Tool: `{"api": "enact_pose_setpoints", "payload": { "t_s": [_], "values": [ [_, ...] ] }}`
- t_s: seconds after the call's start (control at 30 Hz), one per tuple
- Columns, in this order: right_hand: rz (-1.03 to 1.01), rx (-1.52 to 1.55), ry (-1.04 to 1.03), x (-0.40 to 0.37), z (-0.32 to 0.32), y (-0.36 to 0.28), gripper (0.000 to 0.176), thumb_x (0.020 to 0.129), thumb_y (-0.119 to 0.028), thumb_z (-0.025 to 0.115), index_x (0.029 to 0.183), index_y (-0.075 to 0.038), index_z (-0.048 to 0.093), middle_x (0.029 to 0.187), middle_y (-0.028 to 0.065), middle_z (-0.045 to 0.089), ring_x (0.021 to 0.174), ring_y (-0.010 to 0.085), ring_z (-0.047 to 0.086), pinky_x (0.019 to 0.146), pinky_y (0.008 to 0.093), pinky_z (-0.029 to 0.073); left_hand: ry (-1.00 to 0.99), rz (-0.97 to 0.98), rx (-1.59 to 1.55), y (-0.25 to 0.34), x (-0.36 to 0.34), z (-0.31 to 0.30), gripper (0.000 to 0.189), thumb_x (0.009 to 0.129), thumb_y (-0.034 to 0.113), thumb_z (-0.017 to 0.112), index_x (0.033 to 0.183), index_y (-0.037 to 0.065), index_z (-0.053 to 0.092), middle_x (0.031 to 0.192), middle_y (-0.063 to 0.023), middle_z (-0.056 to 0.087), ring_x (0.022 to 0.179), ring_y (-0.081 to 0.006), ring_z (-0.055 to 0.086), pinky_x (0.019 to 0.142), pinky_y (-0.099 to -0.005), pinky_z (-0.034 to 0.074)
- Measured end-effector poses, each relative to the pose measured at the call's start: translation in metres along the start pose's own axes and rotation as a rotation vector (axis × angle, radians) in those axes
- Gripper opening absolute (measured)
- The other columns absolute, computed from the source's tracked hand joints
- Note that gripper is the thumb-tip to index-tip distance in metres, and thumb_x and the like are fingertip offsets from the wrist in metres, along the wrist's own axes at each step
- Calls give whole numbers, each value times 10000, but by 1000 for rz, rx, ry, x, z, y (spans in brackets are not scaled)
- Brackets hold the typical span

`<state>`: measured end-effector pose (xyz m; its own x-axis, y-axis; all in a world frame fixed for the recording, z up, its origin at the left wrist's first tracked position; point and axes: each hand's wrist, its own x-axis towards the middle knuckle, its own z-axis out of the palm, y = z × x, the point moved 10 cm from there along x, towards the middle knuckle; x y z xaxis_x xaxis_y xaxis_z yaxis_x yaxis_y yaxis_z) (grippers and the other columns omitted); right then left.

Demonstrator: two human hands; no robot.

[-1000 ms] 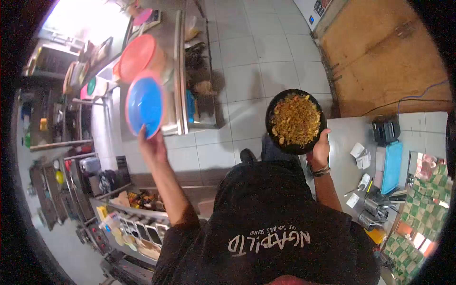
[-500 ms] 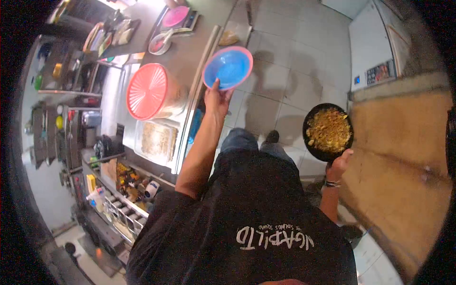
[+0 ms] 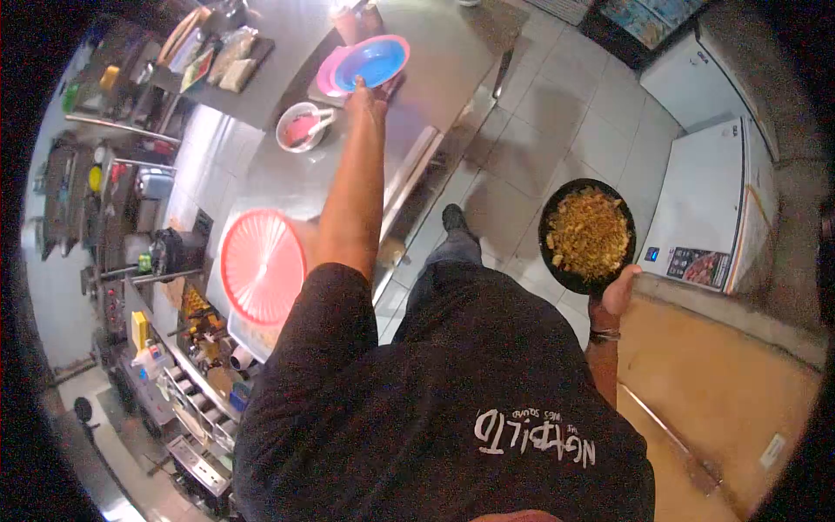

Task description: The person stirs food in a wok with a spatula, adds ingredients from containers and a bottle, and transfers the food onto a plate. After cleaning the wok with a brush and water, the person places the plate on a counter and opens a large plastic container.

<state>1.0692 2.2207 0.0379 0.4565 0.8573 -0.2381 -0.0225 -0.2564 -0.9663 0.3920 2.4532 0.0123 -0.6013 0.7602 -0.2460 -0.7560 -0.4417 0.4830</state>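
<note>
My left hand [image 3: 365, 100] reaches out over the metal counter, closed on the rim of a blue bowl [image 3: 374, 66] with a pink edge. The bowl overlaps a pink plate [image 3: 327, 76] in this view. Just nearer on the counter stands a white bowl [image 3: 285, 132] with something pink inside and a white-handled spoon [image 3: 320, 124] in it. On the other side, my right hand [image 3: 616, 296] is wrapped round the handle of a black frying pan [image 3: 546, 248], which is held level above the floor. Fried rice [image 3: 590, 230], brown and yellow, covers the pan's inside.
A large tub with a red ridged lid [image 3: 263, 265] stands on the counter [image 3: 417, 78] to my left. White chest freezers [image 3: 696, 204] are at the right, beyond an orange-brown panel [image 3: 696, 374]. Tiled floor [image 3: 557, 122] runs between counter and freezers.
I have stepped forward along the counter. My left hand has carried the blue bowl from over the counter's edge to beside the pink plate. The pan stays in my right hand.
</note>
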Motion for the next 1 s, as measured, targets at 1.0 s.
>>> {"api": "enact_pose_setpoints", "payload": {
  "t_s": [1.0],
  "values": [
    [344,-572,-1514,-114,596,74,494,896,-515,339,1259,-181,377,1214,55,451,979,235,481,760,431,436,496,65,836,-88,-504,114,682,881,438,441,1385,49,197,1451,-144,142,1343,-241,118,1074,-366,109]
  ]
}}
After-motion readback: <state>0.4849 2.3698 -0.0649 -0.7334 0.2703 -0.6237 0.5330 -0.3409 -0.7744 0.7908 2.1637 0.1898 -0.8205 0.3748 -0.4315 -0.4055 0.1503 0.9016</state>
